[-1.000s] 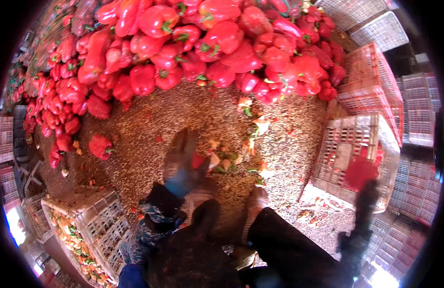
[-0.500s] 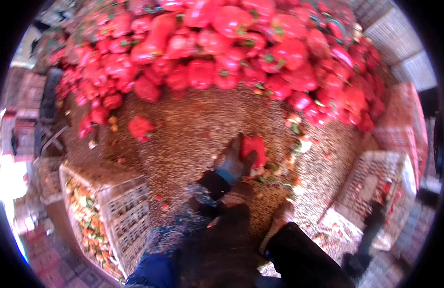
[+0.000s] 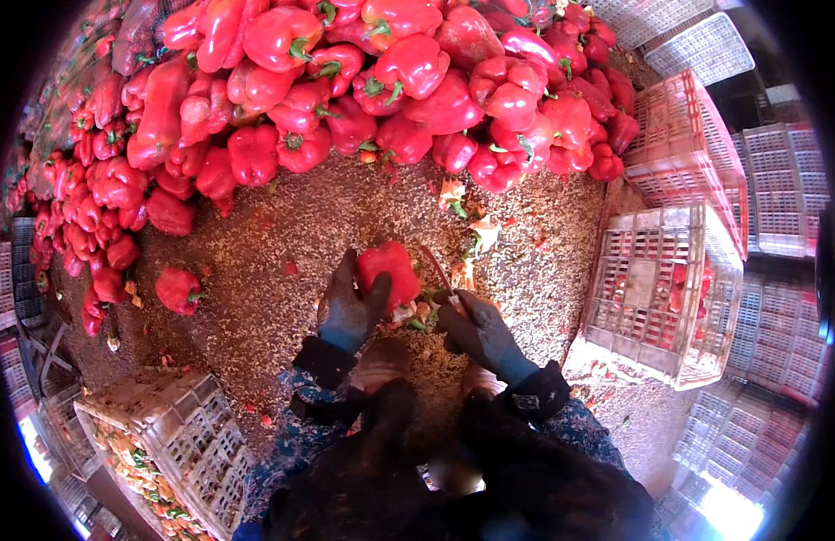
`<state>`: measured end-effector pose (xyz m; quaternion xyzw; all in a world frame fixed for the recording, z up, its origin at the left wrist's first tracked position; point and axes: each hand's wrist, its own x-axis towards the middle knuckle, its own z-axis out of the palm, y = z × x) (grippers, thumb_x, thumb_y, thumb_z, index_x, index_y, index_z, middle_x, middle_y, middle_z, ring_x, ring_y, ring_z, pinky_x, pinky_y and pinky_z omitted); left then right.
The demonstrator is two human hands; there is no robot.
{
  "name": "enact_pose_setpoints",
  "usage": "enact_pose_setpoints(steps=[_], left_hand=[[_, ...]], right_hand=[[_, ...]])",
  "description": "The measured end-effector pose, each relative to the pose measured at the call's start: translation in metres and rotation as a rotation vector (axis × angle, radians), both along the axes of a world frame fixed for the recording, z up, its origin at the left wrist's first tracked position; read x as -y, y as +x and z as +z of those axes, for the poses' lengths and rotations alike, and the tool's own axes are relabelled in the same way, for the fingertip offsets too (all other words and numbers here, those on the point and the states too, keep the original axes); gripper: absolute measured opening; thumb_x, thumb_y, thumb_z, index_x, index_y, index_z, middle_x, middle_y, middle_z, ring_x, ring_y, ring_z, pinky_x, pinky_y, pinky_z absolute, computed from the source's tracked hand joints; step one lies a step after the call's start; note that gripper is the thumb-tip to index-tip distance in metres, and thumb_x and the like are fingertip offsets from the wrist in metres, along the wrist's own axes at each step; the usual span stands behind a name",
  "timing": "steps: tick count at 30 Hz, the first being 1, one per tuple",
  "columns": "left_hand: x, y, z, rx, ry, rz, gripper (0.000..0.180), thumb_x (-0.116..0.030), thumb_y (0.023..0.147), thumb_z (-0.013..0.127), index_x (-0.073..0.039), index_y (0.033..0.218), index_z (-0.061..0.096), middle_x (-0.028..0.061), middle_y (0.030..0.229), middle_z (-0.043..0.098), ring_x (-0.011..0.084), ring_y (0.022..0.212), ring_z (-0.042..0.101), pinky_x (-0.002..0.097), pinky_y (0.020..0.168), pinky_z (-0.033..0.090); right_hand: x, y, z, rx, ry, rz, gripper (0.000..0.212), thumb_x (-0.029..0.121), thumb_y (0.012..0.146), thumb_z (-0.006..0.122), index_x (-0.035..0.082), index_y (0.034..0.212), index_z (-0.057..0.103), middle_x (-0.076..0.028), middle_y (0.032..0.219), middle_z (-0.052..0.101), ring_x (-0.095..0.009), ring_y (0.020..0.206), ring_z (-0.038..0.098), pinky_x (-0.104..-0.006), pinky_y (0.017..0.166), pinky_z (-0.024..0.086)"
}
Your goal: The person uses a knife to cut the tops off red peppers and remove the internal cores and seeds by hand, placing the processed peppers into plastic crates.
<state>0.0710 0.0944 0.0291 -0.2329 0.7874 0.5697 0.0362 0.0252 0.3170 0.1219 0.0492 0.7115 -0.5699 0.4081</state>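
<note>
My left hand (image 3: 352, 302), in a grey glove with a blue cuff, is closed round a red bell pepper (image 3: 388, 274). The thumb lies across its near side. Just right of the pepper, my right hand (image 3: 479, 329), gloved alike, grips a thin curved knife (image 3: 433, 265) with a rust-brown blade. Its tip points up and away, apart from the pepper, and the fingers hide most of the handle. Cut cores and green stem bits (image 3: 424, 317) lie on the ground between the hands. A large heap of red bell peppers (image 3: 408, 99) spreads across the far side.
A crate of pepper scraps (image 3: 178, 451) stands at the near left. On the right, a pale crate (image 3: 643, 279) with red pieces inside sits beside a reddish crate (image 3: 679, 135). One loose pepper (image 3: 178, 290) lies on the seed-strewn ground at left. Stacked crates (image 3: 783, 189) line the right edge.
My right hand has come into view with the knife. The view has shifted, and the pepper in my left hand now shows further left. The picture has sharpened.
</note>
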Motion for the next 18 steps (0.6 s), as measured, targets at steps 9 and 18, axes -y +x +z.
enact_pose_setpoints(steps=[9,18], left_hand=[[0.013,-0.013,-0.002,0.163,0.195,0.017,0.076,-0.039,0.093,0.069,0.004,0.148,0.039,0.0274,0.139,0.053,0.0333,0.126,0.056,0.0416,0.098,0.051],[0.023,-0.04,0.043,-0.031,-0.518,-0.655,0.083,-0.044,0.086,0.071,-0.009,0.153,0.037,0.0273,0.136,0.056,0.0455,0.118,0.06,0.0506,0.095,0.052]], right_hand=[[0.02,0.006,-0.033,-0.038,0.097,-0.033,0.045,0.038,0.1,0.06,0.005,0.132,0.057,-0.003,0.077,0.064,-0.009,0.061,0.06,-0.0261,0.056,0.048],[0.031,-0.005,-0.064,-0.154,-0.03,-0.15,0.046,0.035,0.1,0.061,0.003,0.132,0.056,-0.005,0.08,0.065,-0.011,0.068,0.062,-0.0277,0.06,0.052]])
